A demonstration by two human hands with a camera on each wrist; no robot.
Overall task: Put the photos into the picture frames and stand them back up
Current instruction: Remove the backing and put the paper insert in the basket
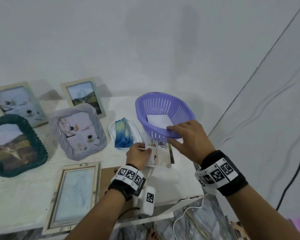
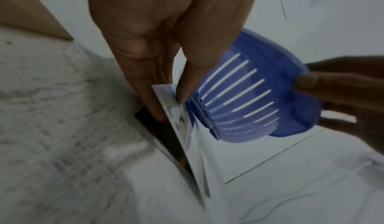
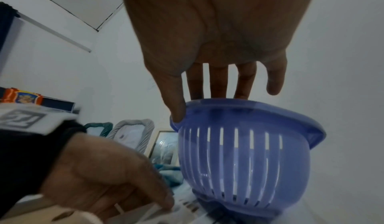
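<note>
My left hand (image 1: 145, 148) pinches the corner of a photo (image 1: 153, 154) from a small stack lying at the foot of the purple slotted basket (image 1: 164, 104). In the left wrist view the thumb sits on top of the photo (image 2: 176, 112) and the fingers underneath. My right hand (image 1: 170, 134) grips the basket's near rim, thumb outside and fingers inside, and the basket (image 3: 245, 153) is tipped. A white sheet (image 1: 158, 120) lies inside it. An empty pale frame (image 1: 74, 193) lies flat near the front edge, with a brown backing board (image 1: 108, 177) beside it.
Several frames with pictures stand at the back left: two pale ones (image 1: 19, 103) (image 1: 84, 96), a green one (image 1: 16, 146) and a grey ribbed one (image 1: 78, 130). A white tray (image 1: 135, 129) holds a blue cloth. The table's right edge (image 1: 197, 179) is near my right wrist.
</note>
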